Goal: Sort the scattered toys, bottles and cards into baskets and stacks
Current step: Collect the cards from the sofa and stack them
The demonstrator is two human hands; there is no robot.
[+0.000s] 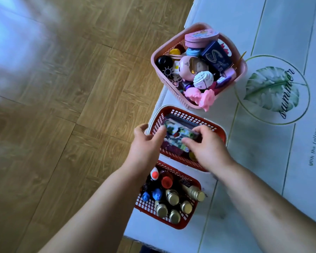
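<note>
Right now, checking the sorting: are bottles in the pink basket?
No, the bottles stand in the near red basket; the pink basket holds toys.

- Bright, soft daylight; a pale bluish glare washes out the wooden floor [11,33] at the upper left
- The tablecloth [274,161] is evenly lit, with only faint shadows
- Motion blur smears the card stack [179,136], the left hand [144,143] and the right hand [208,148]
- Wide-angle distortion bends lines near the edges, and the floor's far left is soft and hazy
</note>
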